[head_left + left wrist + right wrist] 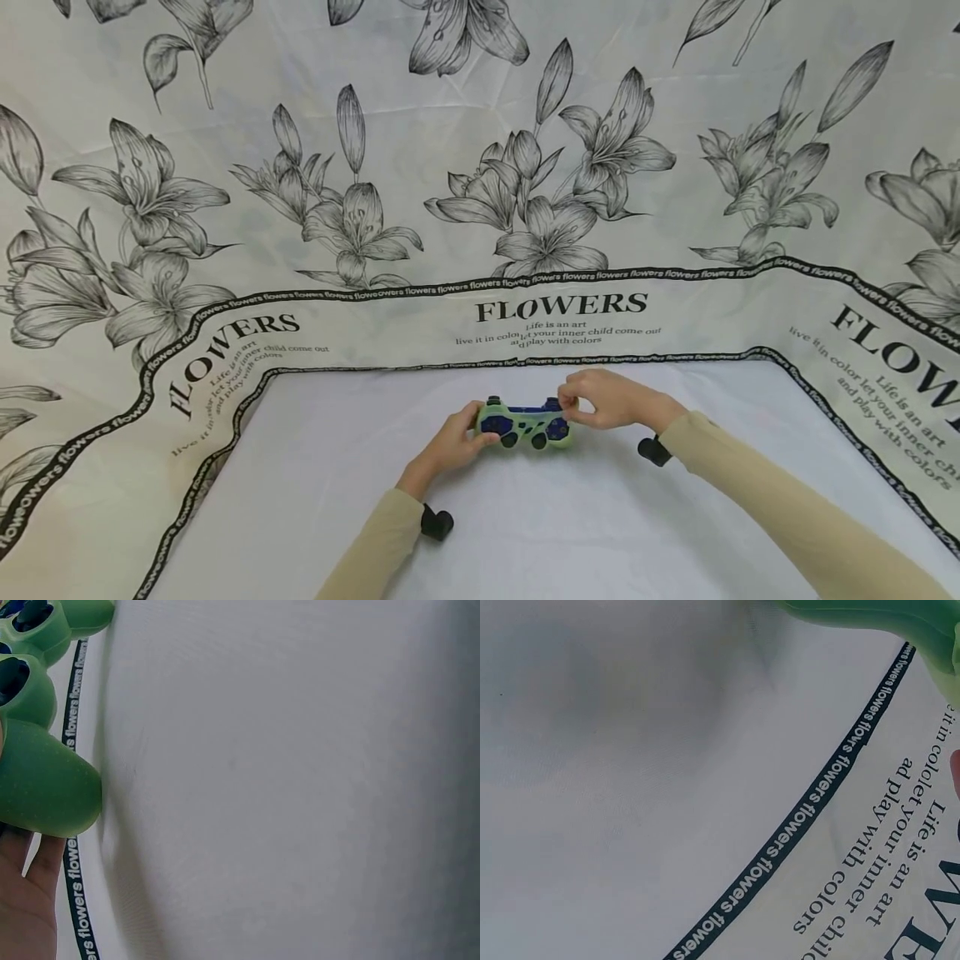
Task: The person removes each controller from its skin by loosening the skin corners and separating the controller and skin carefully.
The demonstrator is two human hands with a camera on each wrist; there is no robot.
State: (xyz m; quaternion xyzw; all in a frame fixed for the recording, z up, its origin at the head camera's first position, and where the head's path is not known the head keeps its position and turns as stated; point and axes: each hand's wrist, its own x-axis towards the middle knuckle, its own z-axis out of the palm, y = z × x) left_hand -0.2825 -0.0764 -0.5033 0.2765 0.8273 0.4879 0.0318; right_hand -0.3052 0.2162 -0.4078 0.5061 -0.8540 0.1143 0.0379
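Observation:
A dark blue game controller sits in a light green, soft-looking cover. My left hand grips its left end, thumb on top near the direction buttons. At the right end, my right hand pinches the cover's edge by the shoulder buttons between thumb and fingers. In the left wrist view the rounded green grip rests against the fingers from below. A stretch of the green cover enters the top right of the right wrist view, with only a fingertip of the right hand at the frame's edge.
A white cloth lies under the hands. Behind and to both sides rises a fabric wall printed with flowers and lettering. Each wrist wears a small black camera, the left one and the right one.

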